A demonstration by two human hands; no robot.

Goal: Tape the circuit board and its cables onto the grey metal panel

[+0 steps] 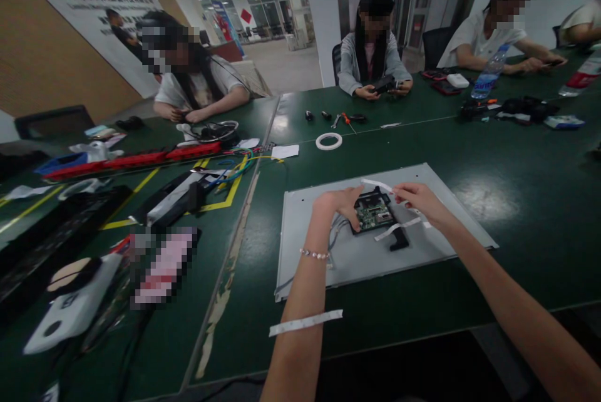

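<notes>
A green circuit board in a black frame lies on a pale grey panel. My left hand rests at the board's left side, thumb and fingers spread apart. My right hand pinches a white tape strip above the board's right side, and the strip reaches toward my left fingertips. Another tape strip crosses near the black bracket below the board. Grey cables run beside my left wrist. One more piece of tape sticks across my left forearm.
A white tape roll and a screwdriver lie beyond the panel on the green table. To the left are a pink phone-like item, black housings and red strips. Several people sit around the table; a bottle stands far right.
</notes>
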